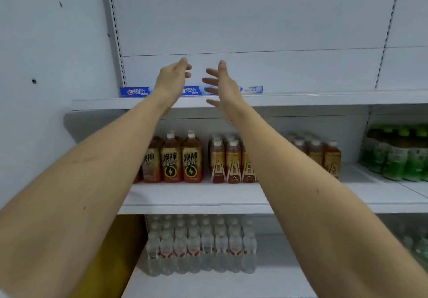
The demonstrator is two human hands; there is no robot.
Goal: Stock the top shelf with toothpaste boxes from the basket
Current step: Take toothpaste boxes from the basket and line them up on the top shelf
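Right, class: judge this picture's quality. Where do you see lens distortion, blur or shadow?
Head view: wide-angle bending curves the shelf uprights and stretches the forearms at the edges; the water bottles and green bottles look soft; lighting is flat and even, with only faint shade under the top shelf.

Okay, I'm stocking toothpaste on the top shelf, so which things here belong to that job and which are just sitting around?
Part of the job:
blue and white toothpaste boxes lying in a row
white metal top shelf
left hand, open, holding nothing
right hand, open, holding nothing

Just there:
amber energy drink bottles on the middle shelf
green drink bottles at far right
clear water bottles on the lower shelf
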